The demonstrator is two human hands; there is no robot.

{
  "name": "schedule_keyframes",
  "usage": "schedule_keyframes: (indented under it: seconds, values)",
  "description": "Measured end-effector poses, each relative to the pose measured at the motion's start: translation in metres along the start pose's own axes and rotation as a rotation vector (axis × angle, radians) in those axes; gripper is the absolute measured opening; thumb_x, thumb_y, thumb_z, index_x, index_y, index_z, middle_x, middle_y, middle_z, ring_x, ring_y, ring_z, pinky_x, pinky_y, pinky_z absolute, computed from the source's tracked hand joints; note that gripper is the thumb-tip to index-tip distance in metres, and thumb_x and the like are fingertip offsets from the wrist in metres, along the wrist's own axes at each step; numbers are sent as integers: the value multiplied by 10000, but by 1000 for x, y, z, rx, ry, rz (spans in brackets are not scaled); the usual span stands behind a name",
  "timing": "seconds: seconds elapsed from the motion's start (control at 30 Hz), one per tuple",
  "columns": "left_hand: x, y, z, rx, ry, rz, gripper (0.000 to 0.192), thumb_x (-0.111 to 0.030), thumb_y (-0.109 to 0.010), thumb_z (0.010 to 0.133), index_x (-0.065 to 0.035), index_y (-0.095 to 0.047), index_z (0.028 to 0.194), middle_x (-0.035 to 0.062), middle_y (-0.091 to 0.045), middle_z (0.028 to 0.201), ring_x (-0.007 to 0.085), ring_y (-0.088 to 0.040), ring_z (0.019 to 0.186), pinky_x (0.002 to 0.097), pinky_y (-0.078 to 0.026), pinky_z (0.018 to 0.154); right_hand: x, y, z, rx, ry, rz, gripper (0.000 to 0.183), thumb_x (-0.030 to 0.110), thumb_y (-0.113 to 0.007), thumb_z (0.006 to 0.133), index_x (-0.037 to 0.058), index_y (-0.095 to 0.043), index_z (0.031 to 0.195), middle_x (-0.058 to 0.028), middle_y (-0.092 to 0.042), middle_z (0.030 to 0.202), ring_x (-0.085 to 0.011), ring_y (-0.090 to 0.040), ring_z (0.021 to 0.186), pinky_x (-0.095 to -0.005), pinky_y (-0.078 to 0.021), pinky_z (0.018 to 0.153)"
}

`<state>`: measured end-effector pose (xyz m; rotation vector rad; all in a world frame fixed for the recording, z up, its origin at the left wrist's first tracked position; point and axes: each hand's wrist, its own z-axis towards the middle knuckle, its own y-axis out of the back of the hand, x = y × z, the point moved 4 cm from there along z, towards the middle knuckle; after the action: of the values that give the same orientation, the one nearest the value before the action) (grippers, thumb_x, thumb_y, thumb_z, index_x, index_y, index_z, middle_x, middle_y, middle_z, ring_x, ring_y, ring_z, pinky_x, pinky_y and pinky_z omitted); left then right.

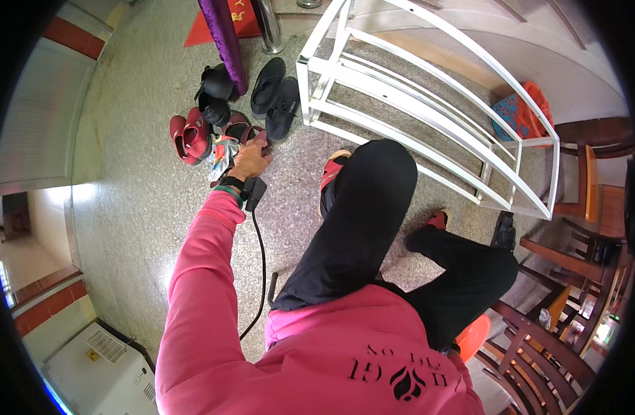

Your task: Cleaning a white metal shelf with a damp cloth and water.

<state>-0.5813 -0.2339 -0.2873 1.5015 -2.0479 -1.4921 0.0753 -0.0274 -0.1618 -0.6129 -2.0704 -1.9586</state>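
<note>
My left hand (251, 160) reaches down over a cluster of footwear on the speckled floor. Its fingers are at a dark red strapped shoe (237, 126); whether they grip it is hidden. Against the hand lies a crumpled silver and multicoloured piece (224, 154), too unclear to name. A pair of red slip-on shoes (192, 136) sits left of these. Black shoes (213, 108) stand just beyond, and a pair of black lace-up shoes (276, 98) is to the right. My right hand is out of view behind my bent leg.
A white metal rack frame (384, 96) stands at upper right, with a red and blue bag (522, 111) behind. Purple cloth (226, 46) hangs beside a steel post (269, 26). Wooden chairs (540, 347) and an orange-red plastic basin (474, 337) are at right. A black cable (262, 270) trails from my left wrist.
</note>
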Motion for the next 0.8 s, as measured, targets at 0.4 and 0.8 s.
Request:
schedule_keyframes:
  seconds: [0.4, 0.8]
  values:
    - [-7, 10, 113, 40, 2, 454, 755, -230, -702, 593, -302, -375, 1270, 177, -175, 1389, 449, -164, 1255, 575, -280, 923, 100, -49, 24, 134, 35, -9, 174, 157, -454, 834, 31, -495, 947, -103, -579, 791, -228, -557, 742, -330, -442, 625]
    - [-14, 9, 139, -55, -201, 586, 210, -168, -599, 698, -167, -646, 902, 85, -490, 979, 269, -455, 1011, 439, -387, 812, 128, -89, 45, 232, 66, 1, 185, 171, -482, 819, 30, -497, 938, -107, -576, 785, -228, -556, 731, -331, -445, 628]
